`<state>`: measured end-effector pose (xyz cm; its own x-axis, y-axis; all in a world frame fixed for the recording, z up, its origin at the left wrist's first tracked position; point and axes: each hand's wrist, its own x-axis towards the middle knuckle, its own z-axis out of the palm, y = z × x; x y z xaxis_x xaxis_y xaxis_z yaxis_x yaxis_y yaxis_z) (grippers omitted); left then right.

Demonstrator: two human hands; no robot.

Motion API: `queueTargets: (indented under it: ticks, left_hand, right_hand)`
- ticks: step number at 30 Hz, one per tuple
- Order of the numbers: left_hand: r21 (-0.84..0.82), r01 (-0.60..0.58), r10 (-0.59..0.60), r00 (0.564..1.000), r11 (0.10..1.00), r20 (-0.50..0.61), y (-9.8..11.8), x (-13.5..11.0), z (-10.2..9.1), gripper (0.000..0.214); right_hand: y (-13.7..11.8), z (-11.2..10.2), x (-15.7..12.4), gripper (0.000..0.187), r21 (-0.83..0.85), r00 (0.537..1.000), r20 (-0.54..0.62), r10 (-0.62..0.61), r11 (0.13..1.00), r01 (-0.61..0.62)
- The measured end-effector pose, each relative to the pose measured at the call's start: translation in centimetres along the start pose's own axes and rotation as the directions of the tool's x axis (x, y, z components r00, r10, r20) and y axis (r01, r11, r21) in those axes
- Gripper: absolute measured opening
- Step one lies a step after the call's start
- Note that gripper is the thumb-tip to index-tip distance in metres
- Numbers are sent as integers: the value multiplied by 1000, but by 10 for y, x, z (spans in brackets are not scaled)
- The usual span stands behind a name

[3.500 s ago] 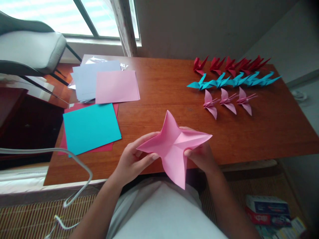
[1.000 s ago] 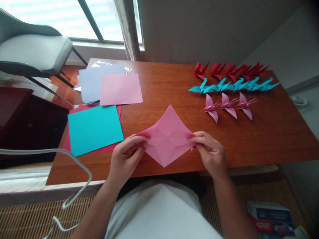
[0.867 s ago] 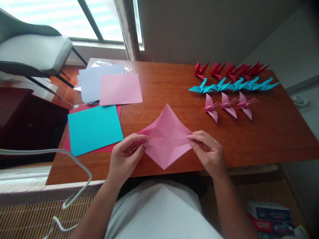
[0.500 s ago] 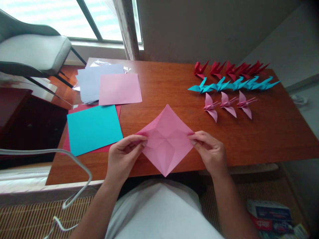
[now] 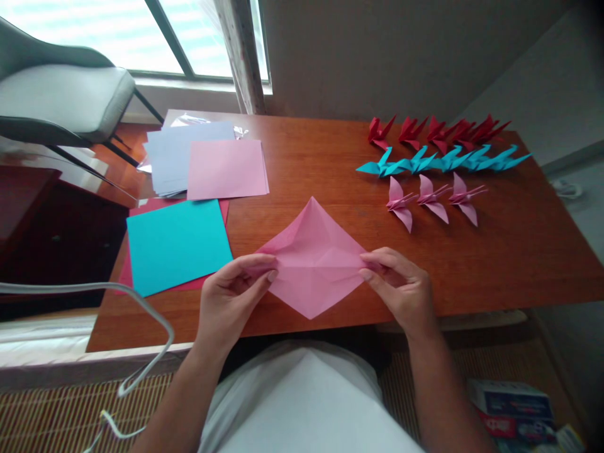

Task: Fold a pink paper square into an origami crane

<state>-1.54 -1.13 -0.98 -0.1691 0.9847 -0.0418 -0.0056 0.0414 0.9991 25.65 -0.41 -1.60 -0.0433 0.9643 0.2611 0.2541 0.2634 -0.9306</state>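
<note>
A creased pink origami paper (image 5: 311, 277) is stretched between my hands above the front of the wooden table (image 5: 302, 151), one corner pointing away and one toward me. My left hand (image 5: 231, 296) pinches its left corner between thumb and fingers. At the right corner, my right hand (image 5: 401, 286) grips it the same way. A fold line runs across the sheet from hand to hand. Three pink paper cranes (image 5: 427, 200) stand beyond my right hand, behind them a row of several blue cranes (image 5: 443, 160) and a row of several red cranes (image 5: 434, 132).
Left of my hands lies blue paper (image 5: 179, 245) over red paper (image 5: 125, 270). Pink sheets (image 5: 229, 170) and pale grey-blue sheets (image 5: 165, 163) lie behind it. A white cable (image 5: 163, 324) loops at lower left. A chair (image 5: 61, 94) stands by the window; boxes (image 5: 512, 409) sit at lower right.
My hands have drawn slightly farther apart, pulling the pink paper tauter. Its near corner has moved away from me, and the crease across it is straighter.
</note>
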Motion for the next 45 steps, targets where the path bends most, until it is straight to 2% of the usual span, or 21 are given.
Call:
queueTargets:
  ticks: [3, 5, 8, 9, 12, 16, 21, 25, 28, 35, 39, 45]
  left_hand:
    - [14, -15, 15, 1000, 1000, -5, 2, 0, 2, 17]
    - [29, -19, 19, 1000, 999, -15, 2, -1, 4, 15]
    - [52, -38, 39, 999, 998, -24, 3, -3, 9, 15]
    - [62, -52, 53, 998, 997, -22, 3, -4, 10, 15]
    - [85, -111, 112, 994, 990, 3, 5, -6, 15, 15]
    - [117, -234, 229, 972, 965, 55, 12, -9, 20, 23]
    - [152, -314, 313, 949, 937, 36, 21, -12, 22, 40]
    - [103, -264, 269, 963, 959, -36, 23, -12, 24, 63]
    - [29, -199, 200, 979, 980, -44, 23, -12, 23, 72]
    - [24, -112, 113, 993, 993, -29, 23, -15, 22, 65]
    - [13, -108, 109, 993, 994, -36, 22, -16, 25, 64]
    - [-75, -92, 95, 995, 993, 29, 24, -14, 24, 48]
  right_hand:
    - [1, -3, 1, 34, -165, 997, 1, -72, 984, 72]
    - [-3, -3, 3, 39, -316, 988, -32, -152, 939, 134]
    - [-19, 4, 5, 37, -561, 927, -40, -372, 777, 288]
    - [-25, 9, 5, 35, -599, 900, -8, -437, 722, 345]
    - [-40, 26, 5, 32, -593, 860, 161, -485, 649, 477]
    - [-43, 45, 8, 39, -614, 853, 296, -429, 599, 514]
    - [-42, 49, 12, 38, -594, 855, 312, -415, 617, 516]
    - [-43, 50, 14, 28, -547, 851, 274, -448, 655, 521]
    - [-43, 52, 15, 18, -495, 852, 240, -466, 696, 520]
    - [-44, 59, 16, 28, -473, 879, 262, -399, 741, 477]
    - [-42, 62, 15, 23, -465, 880, 242, -410, 747, 476]
    - [-41, 63, 14, 17, -434, 881, 219, -420, 767, 473]
